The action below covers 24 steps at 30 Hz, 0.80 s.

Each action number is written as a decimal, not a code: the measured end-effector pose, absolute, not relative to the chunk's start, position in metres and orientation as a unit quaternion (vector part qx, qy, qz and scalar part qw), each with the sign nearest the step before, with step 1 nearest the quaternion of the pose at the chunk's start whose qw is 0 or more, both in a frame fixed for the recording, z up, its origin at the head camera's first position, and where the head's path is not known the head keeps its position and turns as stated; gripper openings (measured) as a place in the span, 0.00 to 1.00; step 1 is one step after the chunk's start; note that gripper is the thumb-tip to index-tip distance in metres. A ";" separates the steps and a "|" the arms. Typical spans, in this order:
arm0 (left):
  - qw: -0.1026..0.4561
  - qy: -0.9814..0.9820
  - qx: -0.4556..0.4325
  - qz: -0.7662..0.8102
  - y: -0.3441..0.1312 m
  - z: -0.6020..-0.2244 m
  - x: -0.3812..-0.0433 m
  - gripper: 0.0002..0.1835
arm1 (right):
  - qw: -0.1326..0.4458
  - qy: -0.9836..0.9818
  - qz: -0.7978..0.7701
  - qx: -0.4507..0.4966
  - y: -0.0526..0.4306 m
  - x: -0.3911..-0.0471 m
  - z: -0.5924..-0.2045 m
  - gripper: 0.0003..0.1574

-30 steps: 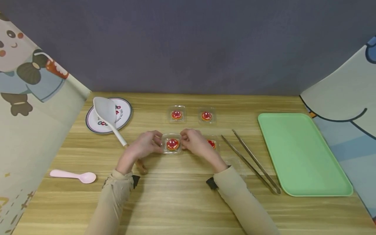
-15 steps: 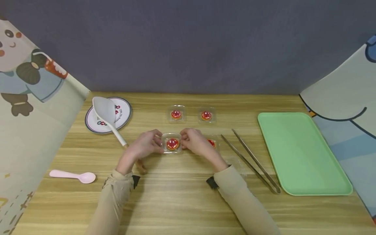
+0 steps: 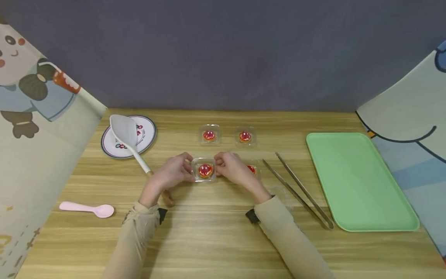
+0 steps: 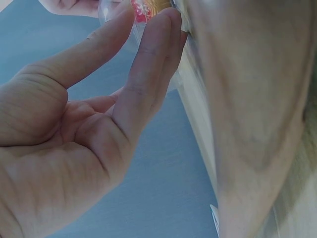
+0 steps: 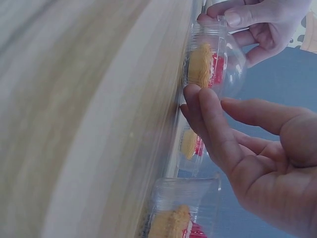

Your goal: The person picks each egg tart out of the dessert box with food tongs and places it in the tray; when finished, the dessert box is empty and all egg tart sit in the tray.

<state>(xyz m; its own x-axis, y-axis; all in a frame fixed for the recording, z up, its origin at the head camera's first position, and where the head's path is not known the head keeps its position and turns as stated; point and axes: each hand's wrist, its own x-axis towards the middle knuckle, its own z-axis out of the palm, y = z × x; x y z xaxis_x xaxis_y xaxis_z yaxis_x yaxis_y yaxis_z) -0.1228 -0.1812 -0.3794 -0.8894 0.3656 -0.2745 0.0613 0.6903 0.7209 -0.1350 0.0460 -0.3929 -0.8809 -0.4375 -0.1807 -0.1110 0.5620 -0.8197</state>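
Observation:
A small clear plastic box with a red-topped tart in it rests on the table between both hands. My left hand pinches its left side; in the left wrist view the thumb touches the clear lid and the fingertips lie low by the base. At the right side my right hand pinches the box edge with curled fingers. The domed lid sits over the tart in the right wrist view. Another boxed tart is partly hidden by the right hand.
Two more boxed tarts stand behind. A plate with a white turner across it and a pink spoon lie left. Metal tongs and a green tray lie right. Clear plastic shows beside the right sleeve.
Almost nothing differs. Both hands keep their places at the box, and the other objects lie as before.

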 end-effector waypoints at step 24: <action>0.199 0.897 0.119 0.375 -0.180 -0.380 -0.122 0.32 | 0.186 0.876 -0.418 -0.151 0.044 -0.134 -0.390 0.27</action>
